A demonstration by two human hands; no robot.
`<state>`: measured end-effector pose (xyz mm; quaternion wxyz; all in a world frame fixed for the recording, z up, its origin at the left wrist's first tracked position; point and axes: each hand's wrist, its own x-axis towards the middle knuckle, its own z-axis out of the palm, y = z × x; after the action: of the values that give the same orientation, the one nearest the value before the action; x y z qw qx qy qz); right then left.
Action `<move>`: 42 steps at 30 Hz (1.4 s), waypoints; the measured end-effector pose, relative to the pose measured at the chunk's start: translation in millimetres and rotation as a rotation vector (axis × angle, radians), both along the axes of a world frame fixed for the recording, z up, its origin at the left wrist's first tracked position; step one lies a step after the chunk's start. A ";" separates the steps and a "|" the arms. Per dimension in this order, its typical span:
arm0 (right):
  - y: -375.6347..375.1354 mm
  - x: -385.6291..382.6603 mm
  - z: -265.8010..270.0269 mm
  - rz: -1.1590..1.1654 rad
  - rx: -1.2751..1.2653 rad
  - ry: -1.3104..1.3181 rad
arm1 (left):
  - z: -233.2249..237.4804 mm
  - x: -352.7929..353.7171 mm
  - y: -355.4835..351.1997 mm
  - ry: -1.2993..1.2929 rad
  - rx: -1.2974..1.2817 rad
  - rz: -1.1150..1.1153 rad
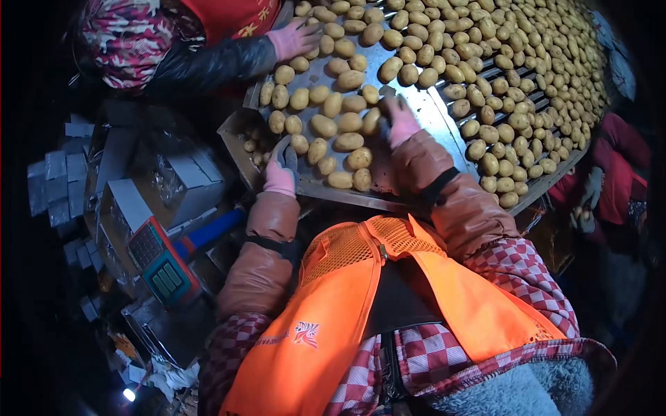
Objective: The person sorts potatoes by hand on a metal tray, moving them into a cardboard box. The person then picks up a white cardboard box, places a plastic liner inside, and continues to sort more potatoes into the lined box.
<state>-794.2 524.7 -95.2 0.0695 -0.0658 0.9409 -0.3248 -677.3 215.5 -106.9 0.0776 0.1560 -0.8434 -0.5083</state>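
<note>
My left hand (282, 170), in a pink and grey glove, is at the near left edge of a metal sorting table (383, 163). Its fingers point forward beside a potato (299, 143), holding nothing that I can see. Further right, my right hand (399, 121), gloved the same way, rests over the bare metal with fingers apart. A potato (371, 120) lies against its left side. Between both hands several loose potatoes (349, 141) are spread on the tabletop.
A dense mass of potatoes (548, 76) covers a slatted rack to the right. Across the table a co-worker's gloved hand (295, 39) reaches over potatoes. Another person's gloved hands (588, 197) show at right. A digital scale display (164, 267) and cardboard boxes (184, 173) stand left.
</note>
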 end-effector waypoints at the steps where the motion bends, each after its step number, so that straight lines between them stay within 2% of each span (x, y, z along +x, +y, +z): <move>1: -7.8 17.0 23.6 0.108 -0.099 -0.068 | 7.1 -3.6 10.2 0.149 -0.248 -0.010; 2: -10.2 41.4 24.0 0.203 -0.092 0.075 | 35.0 -10.4 31.2 0.244 -0.421 -0.069; 4: -0.4 66.4 37.0 0.373 0.088 0.027 | 50.5 -18.1 60.4 0.097 -0.678 -0.156; 5: 11.7 74.1 36.3 0.427 0.044 0.040 | 45.5 -17.4 74.0 -0.059 -0.692 -0.157; 6: 27.3 78.2 34.0 0.479 -0.001 0.055 | 50.2 -20.8 91.1 -0.055 -0.740 -0.216; 7: 38.9 79.2 36.1 0.412 -0.120 0.045 | 74.8 -17.8 117.5 -0.091 -0.814 -0.283; 9: 63.0 78.8 40.4 0.279 -0.359 0.018 | 65.8 -7.1 148.5 -0.194 -0.934 -0.522; 10: 74.2 81.2 28.6 0.116 -0.589 -0.186 | 56.1 -0.9 152.4 -0.238 -0.996 -0.644; 11: 85.0 83.6 18.2 -0.091 -0.830 -0.350 | 60.5 0.2 146.1 -0.237 -0.969 -0.627; 13: 99.9 85.4 35.1 -0.237 -0.927 -0.457 | 69.6 -11.1 131.5 -0.221 -0.903 -0.597; 15: 118.2 92.4 39.1 -0.073 -0.673 -0.226 | 64.4 -22.8 115.7 -0.332 -0.937 -0.462; 16: 128.9 94.5 35.2 -0.068 -0.636 -0.202 | 62.7 -27.8 105.5 -0.384 -0.955 -0.393; 18: 138.0 95.7 26.8 -0.058 -0.575 -0.143 | 42.5 -27.4 72.5 -0.337 -0.928 -0.337; 20: 148.4 99.1 34.9 -0.112 -0.569 -0.256 | 23.0 -17.6 40.7 -0.278 -0.831 -0.281; 22: 156.2 102.0 18.8 -0.070 -0.511 -0.059 | 14.8 -4.6 13.0 -0.210 -0.660 -0.214; 23: 162.6 104.3 13.4 -0.067 -0.521 -0.061 | 26.3 6.0 10.7 -0.234 -0.684 -0.129; 24: 164.4 107.2 9.2 -0.054 -0.532 -0.066 | 21.6 18.7 3.3 -0.118 -0.677 -0.038; 25: 161.7 110.5 13.5 -0.036 -0.491 -0.072 | 21.7 31.6 -2.7 -0.147 -0.607 0.050; 27: 147.2 111.2 30.5 -0.014 -0.354 -0.029 | 28.9 55.0 -7.0 -0.143 -0.556 0.204; 28: 144.8 108.5 10.6 -0.039 -0.468 -0.092 | 35.1 66.8 -3.2 -0.137 -0.565 0.280; 30: 112.4 109.5 38.6 -0.032 -0.529 -0.206 | 27.9 90.4 -12.7 -0.140 -0.458 0.290; 31: 95.8 110.1 49.7 -0.021 -0.555 -0.247 | 27.7 102.7 -18.1 -0.113 -0.515 0.254; 33: 68.0 107.2 49.0 0.038 -0.586 -0.262 | 34.7 122.2 -30.1 -0.243 -0.462 0.275; 34: 58.3 106.2 37.9 0.043 -0.738 -0.373 | 34.4 129.9 -34.8 -0.310 -0.427 0.283; 35: 46.0 105.8 32.7 0.180 -0.629 -0.274 | 27.6 138.7 -44.0 -0.323 -0.413 0.297; 37: 7.0 114.3 48.0 0.207 -0.542 -0.325 | 20.3 150.8 -62.6 -0.363 -0.379 0.309; 40: -26.0 129.2 48.4 0.216 -0.580 -0.367 | 19.9 159.5 -91.1 -0.481 -0.297 0.290; 42: -41.9 133.8 49.4 0.183 -0.476 -0.409 | 19.1 161.3 -107.6 -0.566 -0.257 0.278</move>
<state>-660.4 482.9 -45.9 0.2685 -0.0980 0.7952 -0.5347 -516.0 107.9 -87.8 -0.0718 0.3934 -0.8593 -0.3189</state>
